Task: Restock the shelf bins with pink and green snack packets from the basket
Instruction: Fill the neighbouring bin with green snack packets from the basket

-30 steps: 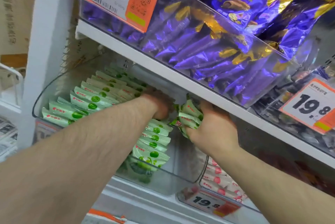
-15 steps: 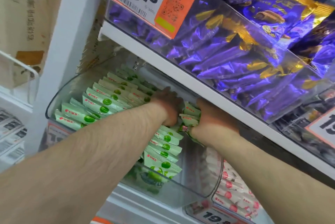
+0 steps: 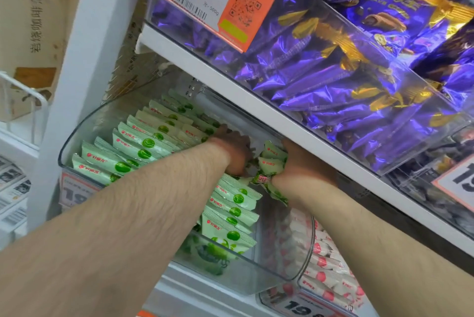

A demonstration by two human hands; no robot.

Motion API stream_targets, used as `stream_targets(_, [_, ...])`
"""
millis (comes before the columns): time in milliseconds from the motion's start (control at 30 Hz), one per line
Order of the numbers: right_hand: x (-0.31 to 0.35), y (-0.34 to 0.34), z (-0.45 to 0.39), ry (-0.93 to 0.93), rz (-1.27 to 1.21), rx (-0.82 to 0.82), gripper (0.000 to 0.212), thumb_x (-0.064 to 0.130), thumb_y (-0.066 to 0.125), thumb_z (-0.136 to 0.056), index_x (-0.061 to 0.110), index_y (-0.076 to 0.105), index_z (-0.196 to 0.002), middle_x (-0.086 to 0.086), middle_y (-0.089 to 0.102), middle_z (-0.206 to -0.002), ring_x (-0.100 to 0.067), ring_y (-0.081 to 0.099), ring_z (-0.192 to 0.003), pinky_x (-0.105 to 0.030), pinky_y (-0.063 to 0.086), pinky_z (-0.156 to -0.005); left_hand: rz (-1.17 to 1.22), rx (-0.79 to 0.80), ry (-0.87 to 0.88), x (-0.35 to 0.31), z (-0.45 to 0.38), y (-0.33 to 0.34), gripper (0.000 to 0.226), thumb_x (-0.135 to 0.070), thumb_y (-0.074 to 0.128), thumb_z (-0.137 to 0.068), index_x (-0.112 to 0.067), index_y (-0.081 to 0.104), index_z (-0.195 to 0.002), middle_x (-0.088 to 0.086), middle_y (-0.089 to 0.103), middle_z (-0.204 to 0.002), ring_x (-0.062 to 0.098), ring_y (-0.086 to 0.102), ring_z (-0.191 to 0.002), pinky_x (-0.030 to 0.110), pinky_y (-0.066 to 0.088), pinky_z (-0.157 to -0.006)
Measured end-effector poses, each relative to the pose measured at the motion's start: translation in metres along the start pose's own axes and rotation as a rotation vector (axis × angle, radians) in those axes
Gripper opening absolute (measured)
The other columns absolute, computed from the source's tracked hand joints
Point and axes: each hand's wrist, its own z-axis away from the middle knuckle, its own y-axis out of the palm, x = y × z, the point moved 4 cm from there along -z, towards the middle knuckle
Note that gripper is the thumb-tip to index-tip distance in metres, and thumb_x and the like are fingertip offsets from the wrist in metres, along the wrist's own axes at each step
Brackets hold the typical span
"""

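Green snack packets [image 3: 143, 144], pale green wrappers with red logo and green disc, filed upright in clear bin [image 3: 77, 137].
Bunch of packets [image 3: 272, 162] sits between both hands: right hand [image 3: 302, 165] clutches it, fingers curled; left hand [image 3: 233, 152] presses knuckles-up against stacked rows, grasp unclear. Both forearms extended under shelf.

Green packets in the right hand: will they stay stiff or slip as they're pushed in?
Likely floppy: the green packets buckle where the right hand holds them. Probably slippery, since the wrappers look glossy. Probably light: one hand holds several.
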Motion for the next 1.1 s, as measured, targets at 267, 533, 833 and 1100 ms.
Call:
stream_targets(267, [0.005,0.016,-0.027,0.005,0.239,-0.072,0.024,0.017,0.062,-0.088,0.023,0.049,-0.108,0.004,0.049,-0.096,-0.013,0.043,-0.078,-0.022,0.034,-0.054,0.079,0.044,-0.001,0.011,0.005,0.001,0.059,-0.061,0.042,-0.093,-0.035,0.039,-0.146,-0.002,0.036,-0.151,0.027,0.033,-0.139,0.053,0.019,-0.114])
stream_targets(533, [-0.001,0.035,-0.059,-0.084,0.522,-0.021,0.042,0.019,0.068,-0.078,0.022,0.047,-0.114,-0.004,0.057,-0.108,-0.027,0.058,-0.107,-0.030,0.033,-0.074,0.133,0.065,0.013,0.014,0.005,0.002,0.048,-0.059,0.048,-0.092,-0.040,0.052,-0.135,-0.001,0.040,-0.147,0.028,0.039,-0.134,0.051,0.028,-0.111])
stream_targets(833, [-0.017,0.057,-0.094,-0.124,0.509,0.189,0.078,0.059,0.082,-0.059,0.022,0.049,-0.120,0.002,0.065,-0.112,-0.020,0.060,-0.102,-0.027,0.041,-0.081,0.161,0.037,-0.018,0.011,0.008,0.002,0.056,-0.058,0.051,-0.091,-0.032,0.046,-0.140,-0.001,0.043,-0.145,0.026,0.042,-0.132,0.048,0.031,-0.111])
stream_targets(1100, [-0.019,0.057,-0.092,-0.085,0.681,0.070,0.084,0.055,0.084,-0.059,0.017,0.049,-0.124,-0.007,0.059,-0.122,-0.027,0.055,-0.117,-0.033,0.040,-0.086,0.154,0.027,-0.017,0.011,0.009,0.002,0.052,-0.057,0.049,-0.089,-0.041,0.045,-0.138,-0.002,0.046,-0.145,0.025,0.041,-0.134,0.051,0.017,-0.114])
